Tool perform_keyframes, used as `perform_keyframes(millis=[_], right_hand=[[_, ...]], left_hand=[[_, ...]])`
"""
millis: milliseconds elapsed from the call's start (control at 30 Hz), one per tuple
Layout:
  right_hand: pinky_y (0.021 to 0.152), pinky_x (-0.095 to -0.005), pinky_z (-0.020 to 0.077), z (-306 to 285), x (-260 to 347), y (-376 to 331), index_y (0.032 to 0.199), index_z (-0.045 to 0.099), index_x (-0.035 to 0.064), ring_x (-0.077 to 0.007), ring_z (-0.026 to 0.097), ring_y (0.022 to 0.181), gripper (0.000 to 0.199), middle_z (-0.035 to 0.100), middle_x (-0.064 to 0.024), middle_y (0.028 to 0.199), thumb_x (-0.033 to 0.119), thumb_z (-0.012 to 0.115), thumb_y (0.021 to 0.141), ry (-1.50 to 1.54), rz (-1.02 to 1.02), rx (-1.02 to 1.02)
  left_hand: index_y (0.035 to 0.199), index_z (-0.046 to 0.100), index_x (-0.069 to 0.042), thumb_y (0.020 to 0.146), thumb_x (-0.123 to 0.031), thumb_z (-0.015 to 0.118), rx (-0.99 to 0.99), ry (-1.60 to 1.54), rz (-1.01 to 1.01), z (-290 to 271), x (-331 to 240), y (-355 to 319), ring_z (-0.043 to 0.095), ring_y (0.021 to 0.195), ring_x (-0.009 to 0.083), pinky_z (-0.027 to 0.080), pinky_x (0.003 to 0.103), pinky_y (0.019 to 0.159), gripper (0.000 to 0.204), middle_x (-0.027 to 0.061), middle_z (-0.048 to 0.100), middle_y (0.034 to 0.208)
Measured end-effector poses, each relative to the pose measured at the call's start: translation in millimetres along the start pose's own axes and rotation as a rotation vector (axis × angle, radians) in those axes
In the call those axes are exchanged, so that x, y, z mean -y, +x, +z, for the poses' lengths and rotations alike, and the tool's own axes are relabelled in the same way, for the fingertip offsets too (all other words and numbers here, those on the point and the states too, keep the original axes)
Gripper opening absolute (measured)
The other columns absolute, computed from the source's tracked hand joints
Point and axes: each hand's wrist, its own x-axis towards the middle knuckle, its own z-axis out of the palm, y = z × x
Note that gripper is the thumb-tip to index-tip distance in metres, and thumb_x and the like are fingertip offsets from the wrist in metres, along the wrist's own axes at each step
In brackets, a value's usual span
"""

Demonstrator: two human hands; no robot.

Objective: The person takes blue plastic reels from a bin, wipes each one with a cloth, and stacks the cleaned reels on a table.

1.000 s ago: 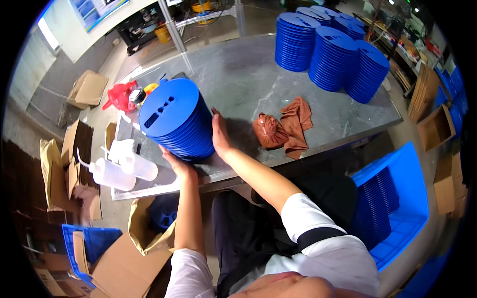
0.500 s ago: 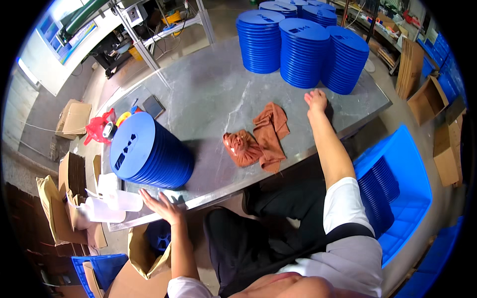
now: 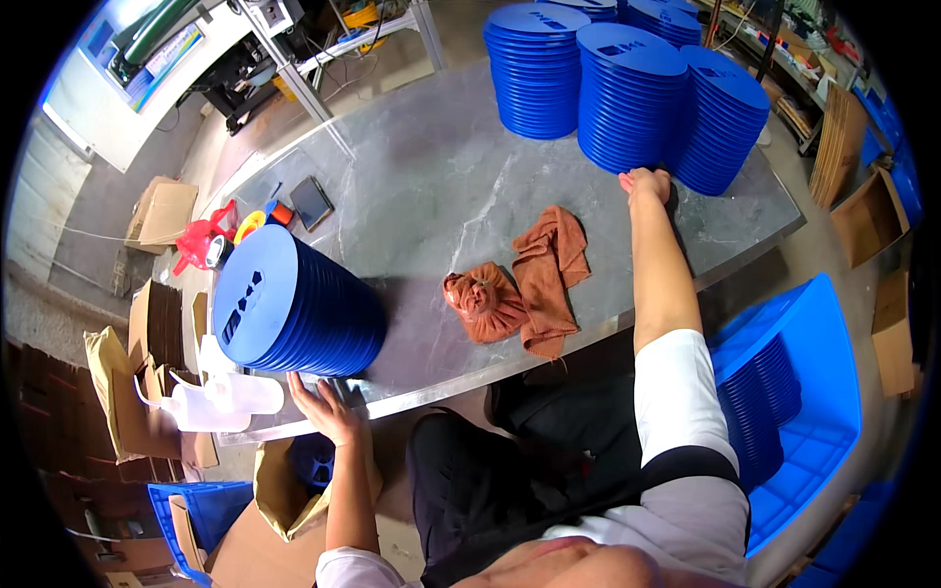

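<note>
A tall stack of blue discs (image 3: 257, 299) with cut-out slots leans on the left of the grey table (image 3: 421, 147). Just below its near side, at the table edge, is my left hand (image 3: 328, 409), fingers spread and holding nothing. My right arm reaches across to the far right. There my right hand (image 3: 647, 183) is at the foot of another blue disc stack (image 3: 632, 98), its fingers loosely bent and apart; whether they touch the discs I cannot tell. Beside that stack stands a further blue disc stack (image 3: 723, 122). A brown cloth (image 3: 551, 279) lies mid-table, next to a bundled brown cloth (image 3: 487, 302).
A phone (image 3: 311, 203), an orange tape roll (image 3: 251, 226) and a red plastic bag (image 3: 203, 242) lie at the left edge. White squeeze bottles (image 3: 240, 394) sit at the near left corner. A blue crate (image 3: 809, 421) holding blue discs is right of me.
My right hand has come up against the foot of the far blue stack. My left hand stays near the left stack. The whole view has shifted slightly.
</note>
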Motion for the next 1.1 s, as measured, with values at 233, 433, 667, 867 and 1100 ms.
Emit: perform_keyframes(millis=[233, 433, 667, 867, 1100], right_hand=[[0.065, -0.0358, 0.0589, -13.6, 2.6, -4.1, 0.108, 0.044, -0.0071, -0.0278, 0.067, 0.066, 0.032, 0.061, -0.0205, 0.090, -0.014, 0.048, 0.077, -0.059, 0.003, 0.031], [0.057, -0.0345, 0.0585, -40.3, -7.8, -41.9, 0.108, 0.040, -0.0077, -0.0274, 0.066, 0.062, 0.033, 0.059, -0.0213, 0.084, -0.014, 0.048, 0.077, -0.120, -0.028, 0.019], [0.056, -0.0345, 0.0578, -98.4, -14.9, -85.5, 0.118, 0.034, -0.0028, -0.0282, 0.066, 0.063, 0.046, 0.058, -0.0199, 0.086, -0.014, 0.050, 0.076, -0.188, 0.002, 0.116], [0.056, -0.0365, 0.0581, -129.8, -21.4, -145.0, 0.115, 0.037, 0.0001, -0.0282, 0.066, 0.063, 0.043, 0.060, -0.0210, 0.086, -0.014, 0.050, 0.076, -0.145, 0.058, 0.083], [0.059, -0.0385, 0.0586, -163.9, -34.3, -159.0, 0.115, 0.035, 0.0000, -0.0288, 0.067, 0.070, 0.038, 0.060, -0.0196, 0.084, -0.004, 0.053, 0.082, -0.135, 0.151, 0.116]], left_hand=[[0.132, 0.040, 0.004, 0.093, -0.017, 0.047, -0.010, -0.015, 0.014, 4.3, -4.7, 1.1, 0.042, 0.123, 0.0377, 0.031, 0.043, 0.105, 0.045, 0.0224, 0.044, 0.132], [0.130, 0.042, 0.003, 0.092, -0.019, 0.049, -0.003, -0.026, 0.006, 0.7, -4.3, 3.1, 0.042, 0.123, 0.0379, 0.032, 0.043, 0.103, 0.044, 0.0216, 0.044, 0.132], [0.130, 0.042, 0.001, 0.091, -0.018, 0.050, -0.007, -0.057, -0.029, 8.2, -3.3, 1.0, 0.043, 0.121, 0.0383, 0.034, 0.043, 0.101, 0.044, 0.0226, 0.044, 0.132], [0.129, 0.042, 0.002, 0.090, -0.016, 0.052, -0.061, -0.071, 0.002, 11.6, 4.4, 2.5, 0.044, 0.121, 0.0361, 0.034, 0.042, 0.102, 0.045, 0.0204, 0.047, 0.130], [0.133, 0.038, 0.001, 0.087, -0.010, 0.054, -0.117, -0.232, -0.037, 18.8, 16.2, -6.3, 0.039, 0.124, 0.0379, 0.030, 0.044, 0.105, 0.050, 0.0227, 0.041, 0.134]])
